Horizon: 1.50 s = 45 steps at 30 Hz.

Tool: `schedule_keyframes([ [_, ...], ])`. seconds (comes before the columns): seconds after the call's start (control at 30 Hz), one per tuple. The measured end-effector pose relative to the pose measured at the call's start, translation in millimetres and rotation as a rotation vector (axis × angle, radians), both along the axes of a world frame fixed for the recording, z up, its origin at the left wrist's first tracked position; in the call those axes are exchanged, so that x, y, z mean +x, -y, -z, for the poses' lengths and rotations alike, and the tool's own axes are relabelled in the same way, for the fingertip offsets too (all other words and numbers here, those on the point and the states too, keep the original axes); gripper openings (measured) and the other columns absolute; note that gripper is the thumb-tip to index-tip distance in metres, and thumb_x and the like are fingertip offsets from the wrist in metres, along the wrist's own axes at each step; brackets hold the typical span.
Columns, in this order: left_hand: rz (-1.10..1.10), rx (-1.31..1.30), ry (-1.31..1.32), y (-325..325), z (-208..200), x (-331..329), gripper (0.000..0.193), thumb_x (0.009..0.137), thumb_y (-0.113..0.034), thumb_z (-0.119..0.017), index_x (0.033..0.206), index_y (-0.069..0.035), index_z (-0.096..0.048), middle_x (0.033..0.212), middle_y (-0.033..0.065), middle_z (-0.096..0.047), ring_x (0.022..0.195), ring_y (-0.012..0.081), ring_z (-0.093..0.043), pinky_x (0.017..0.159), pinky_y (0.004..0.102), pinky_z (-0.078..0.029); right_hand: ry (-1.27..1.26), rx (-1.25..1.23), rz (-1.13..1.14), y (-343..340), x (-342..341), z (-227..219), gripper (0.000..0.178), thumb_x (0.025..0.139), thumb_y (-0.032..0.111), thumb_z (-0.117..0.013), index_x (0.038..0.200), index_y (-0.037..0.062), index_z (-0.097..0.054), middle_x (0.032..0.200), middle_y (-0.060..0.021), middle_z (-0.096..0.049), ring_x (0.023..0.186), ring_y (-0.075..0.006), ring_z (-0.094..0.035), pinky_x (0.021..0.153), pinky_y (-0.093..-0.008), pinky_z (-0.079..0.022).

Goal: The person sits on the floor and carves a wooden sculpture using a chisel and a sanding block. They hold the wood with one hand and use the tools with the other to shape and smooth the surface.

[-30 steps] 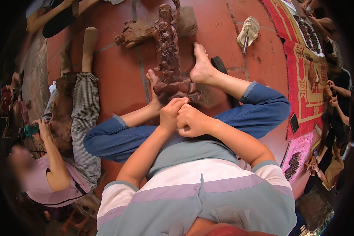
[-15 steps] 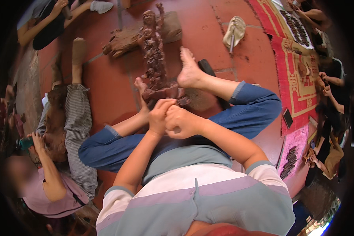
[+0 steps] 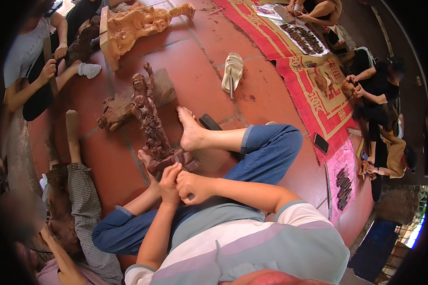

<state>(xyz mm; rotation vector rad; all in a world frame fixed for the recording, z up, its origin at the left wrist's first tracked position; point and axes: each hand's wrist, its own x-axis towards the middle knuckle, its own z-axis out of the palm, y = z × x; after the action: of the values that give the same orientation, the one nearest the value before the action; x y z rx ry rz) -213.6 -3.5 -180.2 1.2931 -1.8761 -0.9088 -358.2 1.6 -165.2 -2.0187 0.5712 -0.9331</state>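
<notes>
A dark reddish-brown carved wooden figure [image 3: 150, 118] lies or leans away from me between my bare feet, its base [image 3: 183, 159] nearest my hands. My left hand [image 3: 169, 184] is closed just in front of that base, fingertips pinched toward it. Pressed against it is my right hand [image 3: 195, 186], curled into a fist. A small dark round end shows in the right fist; whatever the fingers hold is mostly hidden. Behind the figure, a rough wood log [image 3: 161, 89] rests on the red tiles.
A beige clog [image 3: 233, 71] with a tool across it lies beyond my right foot. A larger light-brown carving [image 3: 135, 26] lies far left. Red mats [image 3: 299, 85] with rows of tools and a phone [image 3: 321, 143] are at right. Other people sit working on both sides.
The view has swung, bringing the larger carving into sight and shifting the scene down and left. My two hands stay closed together by the figure's base.
</notes>
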Motion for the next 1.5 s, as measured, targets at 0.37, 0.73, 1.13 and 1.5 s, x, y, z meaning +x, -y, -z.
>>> schedule_keyframes([
  [0.37, -0.005, -0.084, 0.009, -5, 6, 6, 0.033, 0.076, -0.006, -0.064, 0.109, -0.005, -0.067, 0.108, 0.0144, -0.065, 0.096, 0.029, -0.066, 0.079, 0.0328, -0.055, -0.015, -0.01, 0.006, -5, 5, -3, 0.014, 0.059, 0.008, -0.064, 0.049, 0.0078, -0.054, 0.057, -0.0065, -0.052, 0.062, -0.0262, -0.05, 0.071, -0.0385, -0.038],
  [0.73, 0.136, -0.003, 0.036, -3, -8, 13, 0.029, 0.073, -0.01, -0.065, 0.101, -0.006, -0.069, 0.097, 0.0091, -0.068, 0.088, 0.0284, -0.065, 0.078, 0.0348, -0.052, 0.014, 0.209, 0.029, -6, 3, -10, 0.024, 0.064, 0.009, -0.066, 0.052, 0.0019, -0.046, 0.055, -0.0119, -0.049, 0.055, -0.0278, -0.047, 0.056, -0.0374, -0.04],
  [1.13, -0.257, 0.076, 0.063, 22, 3, 48, 0.069, 0.073, -0.011, -0.074, 0.136, -0.01, -0.046, 0.132, 0.0154, -0.048, 0.121, 0.0362, -0.043, 0.102, 0.0439, -0.036, -0.001, 0.719, 0.208, 25, 19, -33, 0.04, 0.086, 0.018, -0.069, 0.057, 0.0046, -0.045, 0.058, 0.001, -0.046, 0.063, -0.0094, -0.042, 0.059, -0.0271, -0.035],
  [1.5, -0.021, 0.292, 0.277, 31, 2, 43, 0.105, 0.064, -0.02, -0.083, 0.148, -0.01, -0.021, 0.144, 0.0176, -0.037, 0.131, 0.0445, -0.03, 0.108, 0.0533, -0.027, 0.057, 0.605, 0.743, 3, -10, -11, 0.029, 0.096, 0.022, -0.048, 0.081, 0.003, -0.065, 0.091, -0.008, -0.064, 0.085, -0.0147, -0.06, 0.078, -0.0294, -0.047],
])
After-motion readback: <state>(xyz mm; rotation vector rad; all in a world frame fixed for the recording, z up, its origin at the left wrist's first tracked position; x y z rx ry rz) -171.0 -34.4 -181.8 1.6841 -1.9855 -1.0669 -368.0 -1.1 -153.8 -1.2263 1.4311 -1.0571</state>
